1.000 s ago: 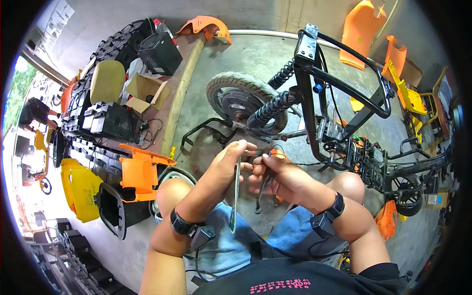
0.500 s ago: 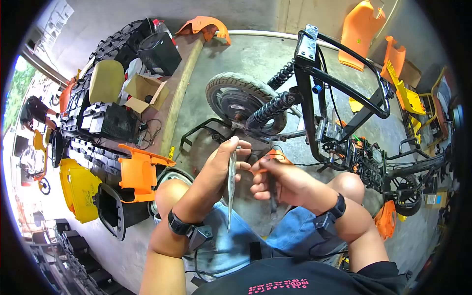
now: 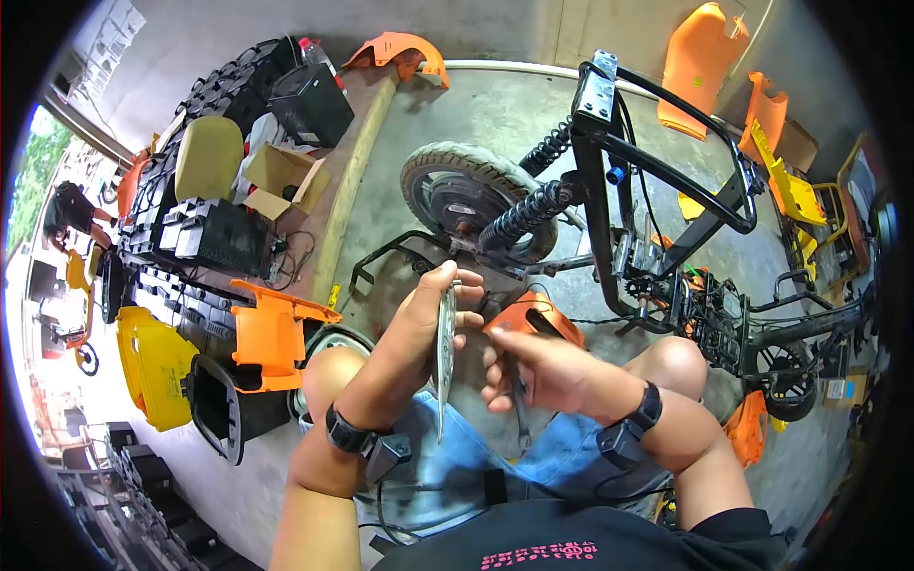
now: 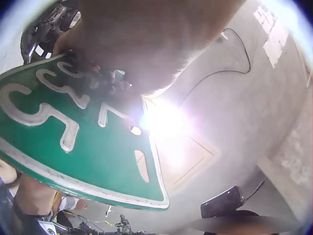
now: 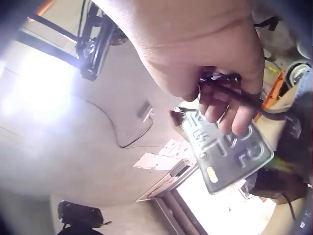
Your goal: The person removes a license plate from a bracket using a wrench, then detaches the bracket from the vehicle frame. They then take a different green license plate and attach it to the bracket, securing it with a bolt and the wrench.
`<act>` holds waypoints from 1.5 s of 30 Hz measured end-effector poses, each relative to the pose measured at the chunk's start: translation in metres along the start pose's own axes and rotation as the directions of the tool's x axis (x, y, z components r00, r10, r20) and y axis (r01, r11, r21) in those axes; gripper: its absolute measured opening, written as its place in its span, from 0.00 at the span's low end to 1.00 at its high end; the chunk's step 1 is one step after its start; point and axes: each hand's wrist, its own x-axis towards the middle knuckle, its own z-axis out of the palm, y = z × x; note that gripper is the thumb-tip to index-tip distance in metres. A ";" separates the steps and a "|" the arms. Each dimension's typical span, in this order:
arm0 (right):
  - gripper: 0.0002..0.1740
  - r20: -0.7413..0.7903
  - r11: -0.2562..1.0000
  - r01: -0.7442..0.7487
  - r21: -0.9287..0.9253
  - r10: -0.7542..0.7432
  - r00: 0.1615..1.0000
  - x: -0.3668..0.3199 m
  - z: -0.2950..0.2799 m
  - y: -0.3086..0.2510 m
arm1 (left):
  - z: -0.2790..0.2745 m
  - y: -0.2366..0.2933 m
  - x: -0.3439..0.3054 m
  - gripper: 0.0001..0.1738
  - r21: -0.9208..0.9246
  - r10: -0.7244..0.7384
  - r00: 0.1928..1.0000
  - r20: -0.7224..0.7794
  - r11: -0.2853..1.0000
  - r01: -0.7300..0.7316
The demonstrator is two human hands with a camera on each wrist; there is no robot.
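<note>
My left hand [image 3: 419, 319] grips a licence plate [image 4: 93, 147], green with raised white characters. The plate hangs upright from its upper end and shows almost edge-on in the head view. Curled around a dark open-end wrench [image 3: 521, 409] is my right hand [image 3: 552, 369], a short way to the right of the plate. The wrench's forked end [image 5: 294, 126] sticks out below the fingers. In the right wrist view the plate's back [image 5: 230, 161] shows beyond the right fingertips. A small dark piece at these fingers is partly hidden.
Ahead stands a stripped scooter frame [image 3: 595, 238] with its rear wheel [image 3: 433, 157]. An orange panel [image 3: 557, 322] lies on the floor beyond my right hand. To the left are another orange panel [image 3: 262, 333], a yellow cover [image 3: 157, 371] and stacked black boxes [image 3: 228, 86].
The right hand has drawn away from the left fingers, and the wrench in it has shifted right and down. The left hand and the plate have moved slightly left.
</note>
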 end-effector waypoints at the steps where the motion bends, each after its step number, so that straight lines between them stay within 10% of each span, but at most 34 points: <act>1: 0.19 -0.064 0.994 0.101 -0.030 -0.103 0.993 -0.011 0.009 -0.009 | 0.001 0.000 0.000 0.35 -0.007 -0.007 1.000 0.008 1.000 0.007; 3: 0.18 -0.064 0.956 0.287 -0.062 -0.291 0.955 -0.018 0.005 -0.019 | 0.000 0.002 -0.002 0.34 0.004 -0.001 1.000 0.029 1.000 0.001; 34: 0.16 -0.156 0.812 0.297 -0.502 -0.423 0.893 -0.018 0.010 -0.016 | 0.010 -0.029 0.014 0.27 0.334 0.181 0.919 0.351 0.892 -0.304; 45: 0.10 0.014 0.393 0.334 -0.857 -0.629 0.777 -0.024 0.014 -0.031 | 0.011 -0.012 0.008 0.29 0.370 0.070 0.950 0.304 0.910 -0.185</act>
